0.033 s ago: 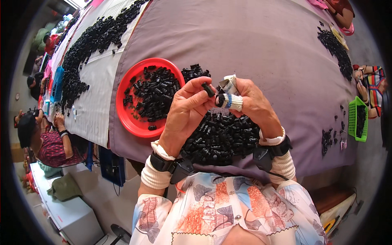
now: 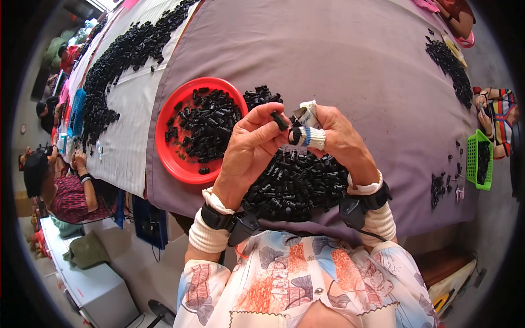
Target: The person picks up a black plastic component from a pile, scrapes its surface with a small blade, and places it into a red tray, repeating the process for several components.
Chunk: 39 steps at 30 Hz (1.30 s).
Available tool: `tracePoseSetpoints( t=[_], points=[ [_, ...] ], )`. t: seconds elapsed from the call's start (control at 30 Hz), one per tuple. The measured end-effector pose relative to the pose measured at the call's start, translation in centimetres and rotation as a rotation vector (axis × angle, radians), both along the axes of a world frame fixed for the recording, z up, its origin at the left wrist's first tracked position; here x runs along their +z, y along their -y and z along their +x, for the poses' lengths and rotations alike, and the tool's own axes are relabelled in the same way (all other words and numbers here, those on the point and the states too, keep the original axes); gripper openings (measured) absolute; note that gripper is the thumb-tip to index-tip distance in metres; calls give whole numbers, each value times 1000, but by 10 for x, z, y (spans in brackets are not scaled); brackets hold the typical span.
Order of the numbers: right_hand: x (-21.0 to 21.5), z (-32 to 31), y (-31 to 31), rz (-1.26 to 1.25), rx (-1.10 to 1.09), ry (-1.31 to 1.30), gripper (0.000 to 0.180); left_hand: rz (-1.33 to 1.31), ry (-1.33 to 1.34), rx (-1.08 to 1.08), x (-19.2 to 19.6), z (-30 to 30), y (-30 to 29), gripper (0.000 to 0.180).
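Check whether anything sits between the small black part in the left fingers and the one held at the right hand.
Nothing visible does. The left hand pinches a small black part just above the black piece in the right hand; only open air shows between them.

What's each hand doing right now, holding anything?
Left hand: closed, pinching a small black plastic part at its fingertips.
Right hand: closed, holding another black part in cloth-wrapped fingers, above the pile of black parts.
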State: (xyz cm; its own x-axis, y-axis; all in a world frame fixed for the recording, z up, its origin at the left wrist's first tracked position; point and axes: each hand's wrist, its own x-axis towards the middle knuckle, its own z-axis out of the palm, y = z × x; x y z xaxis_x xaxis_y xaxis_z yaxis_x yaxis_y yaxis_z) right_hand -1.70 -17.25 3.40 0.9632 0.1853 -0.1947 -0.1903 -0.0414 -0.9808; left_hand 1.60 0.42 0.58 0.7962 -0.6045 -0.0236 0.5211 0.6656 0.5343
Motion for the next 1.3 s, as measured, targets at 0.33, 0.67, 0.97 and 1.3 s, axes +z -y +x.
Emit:
tracePoseSetpoints(
  t=[0.33,0.67,0.97,1.3],
  points=[
    [0,2,2,-72,39,21,28,-1,-15,-40,-3,1,-1,29],
    [1,2,4,-46,10,-1,31,65,-76,-41,4,-2,5,25],
    [2,0,-2,4,-79,45,21,97,-65,-6,-1,1,4,22],
    [-2,1,-1,36,-73,31,23,124,-48,19,-2,-3,6,24]
  ],
)
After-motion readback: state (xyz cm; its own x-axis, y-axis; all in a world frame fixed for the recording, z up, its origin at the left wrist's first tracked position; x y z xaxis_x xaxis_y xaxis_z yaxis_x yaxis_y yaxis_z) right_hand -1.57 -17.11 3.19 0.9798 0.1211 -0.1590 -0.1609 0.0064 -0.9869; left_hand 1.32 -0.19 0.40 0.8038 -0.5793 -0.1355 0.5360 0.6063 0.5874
